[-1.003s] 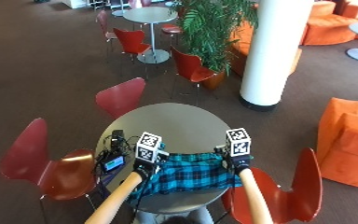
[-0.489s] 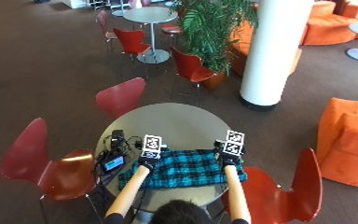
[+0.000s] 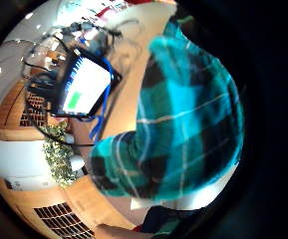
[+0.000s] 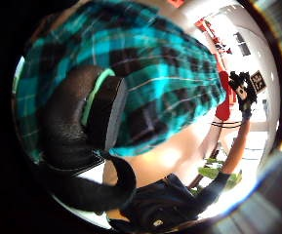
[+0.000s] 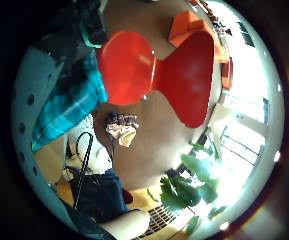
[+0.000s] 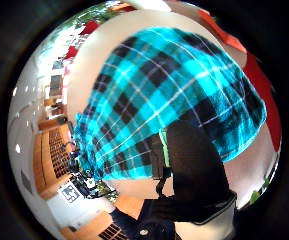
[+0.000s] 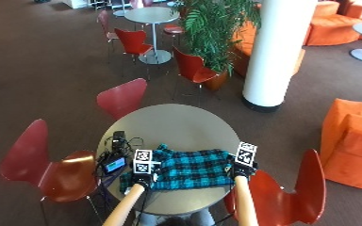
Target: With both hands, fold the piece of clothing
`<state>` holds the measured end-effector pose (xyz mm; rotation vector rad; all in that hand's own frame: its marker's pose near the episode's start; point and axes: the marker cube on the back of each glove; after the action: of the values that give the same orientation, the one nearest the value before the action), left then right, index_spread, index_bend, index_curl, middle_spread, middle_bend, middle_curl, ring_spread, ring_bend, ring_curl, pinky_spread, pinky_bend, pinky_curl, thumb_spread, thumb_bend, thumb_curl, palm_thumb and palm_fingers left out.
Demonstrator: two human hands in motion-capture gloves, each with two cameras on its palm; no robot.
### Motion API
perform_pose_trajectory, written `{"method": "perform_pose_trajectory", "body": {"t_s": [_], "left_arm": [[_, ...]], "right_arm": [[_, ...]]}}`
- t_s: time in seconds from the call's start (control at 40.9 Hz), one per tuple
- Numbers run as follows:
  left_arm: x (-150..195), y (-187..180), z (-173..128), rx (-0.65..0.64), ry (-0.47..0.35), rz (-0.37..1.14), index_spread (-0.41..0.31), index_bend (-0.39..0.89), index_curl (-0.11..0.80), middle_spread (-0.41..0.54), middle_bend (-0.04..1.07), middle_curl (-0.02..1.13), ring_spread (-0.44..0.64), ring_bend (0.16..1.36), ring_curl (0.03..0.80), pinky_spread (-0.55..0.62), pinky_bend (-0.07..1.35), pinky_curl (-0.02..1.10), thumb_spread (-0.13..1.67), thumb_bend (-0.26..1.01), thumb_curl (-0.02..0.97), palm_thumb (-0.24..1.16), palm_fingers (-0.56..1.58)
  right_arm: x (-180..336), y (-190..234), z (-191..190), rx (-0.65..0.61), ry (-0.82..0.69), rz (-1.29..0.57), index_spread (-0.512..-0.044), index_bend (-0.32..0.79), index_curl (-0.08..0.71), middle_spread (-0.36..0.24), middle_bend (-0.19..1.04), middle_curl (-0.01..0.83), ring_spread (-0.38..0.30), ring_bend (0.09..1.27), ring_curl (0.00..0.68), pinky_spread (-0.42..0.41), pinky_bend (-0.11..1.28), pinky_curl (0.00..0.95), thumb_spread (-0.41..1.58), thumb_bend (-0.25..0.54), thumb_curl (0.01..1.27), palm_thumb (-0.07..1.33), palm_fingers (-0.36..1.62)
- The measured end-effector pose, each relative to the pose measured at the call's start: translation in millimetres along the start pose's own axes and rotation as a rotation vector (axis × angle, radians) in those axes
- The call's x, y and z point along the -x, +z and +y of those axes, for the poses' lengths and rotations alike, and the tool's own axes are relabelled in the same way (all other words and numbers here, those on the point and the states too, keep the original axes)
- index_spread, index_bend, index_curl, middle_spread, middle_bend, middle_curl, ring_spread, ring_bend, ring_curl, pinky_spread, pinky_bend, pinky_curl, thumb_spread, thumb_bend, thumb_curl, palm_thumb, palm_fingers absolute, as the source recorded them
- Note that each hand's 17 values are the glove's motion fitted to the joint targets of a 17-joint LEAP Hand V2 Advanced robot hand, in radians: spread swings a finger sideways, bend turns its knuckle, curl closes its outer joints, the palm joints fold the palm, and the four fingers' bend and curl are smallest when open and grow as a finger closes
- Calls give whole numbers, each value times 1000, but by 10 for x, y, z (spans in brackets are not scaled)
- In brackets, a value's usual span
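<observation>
Presently at opposite ends of the garment (image 7: 190, 167): left hand (image 7: 142, 176) curled round the near left edge, thumb (image 4: 72, 122) pressed on the plaid; right hand (image 7: 242, 170) likewise pinching the right edge, thumb (image 6: 191, 160) on top. Teal-and-black checked cloth spread flat across the near half of the round tabletop (image 7: 175, 127), partly overhanging the near rim. Small lit device (image 7: 114, 165) with cables just beside the left end. Red chair (image 7: 281, 188) close by the right arm. Judged step: edges gripped ahead of a fold. Next move calls for lifting both ends together and carrying them evenly over the cloth.
</observation>
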<state>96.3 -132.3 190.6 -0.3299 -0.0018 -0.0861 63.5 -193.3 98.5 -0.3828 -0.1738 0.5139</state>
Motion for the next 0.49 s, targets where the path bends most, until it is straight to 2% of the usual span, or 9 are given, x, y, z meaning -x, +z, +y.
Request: {"method": "perform_pose_trajectory", "body": {"t_s": [0.122,0.22,0.294,0.342,0.367,0.391,0.416,0.44,0.489], "left_arm": [[60,255,-19,105,-30,79,-89,214,377,174,99,277,193,545,397,152,480,404,1267,-34,300,179,177],[49,393,-25,140,-32,88,-77,157,367,198,112,257,266,554,385,225,498,396,1308,-19,280,157,101],[10,452,-13,151,-28,86,-69,151,361,209,142,256,319,550,379,281,499,390,1324,-17,269,144,42],[-23,469,20,174,-30,87,-65,160,361,217,157,254,352,540,370,312,489,382,1331,-15,263,138,18],[-34,475,28,177,-32,83,-63,162,359,223,164,255,365,535,364,329,483,378,1330,-16,260,133,9],[-44,479,32,177,-33,79,-62,167,360,226,170,255,381,531,359,339,474,373,1332,-16,258,130,3],[-57,481,36,176,-31,77,-61,168,359,228,170,255,391,530,355,348,473,371,1331,-16,255,127,4],[-74,481,44,178,-27,79,-60,169,359,230,168,255,402,527,349,357,473,368,1332,-18,252,120,2],[-124,480,76,191,-21,86,-58,174,359,238,167,254,419,523,340,372,467,361,1328,-21,248,109,-3]], "right_arm": [[-92,257,-92,52,86,-13,-232,-6,230,52,149,386,74,454,421,175,702,412,1200,-45,450,460,325],[-142,391,-89,84,183,-49,-207,-21,181,96,151,370,103,551,433,194,796,425,1207,-13,440,477,332],[-168,420,-67,93,227,-105,-179,-30,138,82,194,371,23,662,434,107,824,411,1221,24,452,561,490],[-195,406,-54,87,217,-119,-168,-22,118,59,179,363,-55,757,443,-30,891,412,1223,65,472,652,715],[-213,396,-45,83,214,-116,-165,-24,109,56,174,359,-70,764,435,-54,895,402,1222,66,474,663,718],[-234,385,-37,76,217,-109,-182,45,128,10,249,389,-107,789,450,-125,892,408,1205,86,487,716,924],[-253,373,-34,64,221,-101,-183,56,120,-5,256,389,-122,771,435,-153,877,392,1192,89,493,738,970],[-271,357,-39,42,223,-94,-180,10,107,-5,220,381,-130,779,439,-166,881,394,1199,81,488,731,887],[-309,322,-55,-15,210,-79,-190,73,135,-38,267,408,-159,778,461,-213,875,411,1157,86,503,780,1016]]}}
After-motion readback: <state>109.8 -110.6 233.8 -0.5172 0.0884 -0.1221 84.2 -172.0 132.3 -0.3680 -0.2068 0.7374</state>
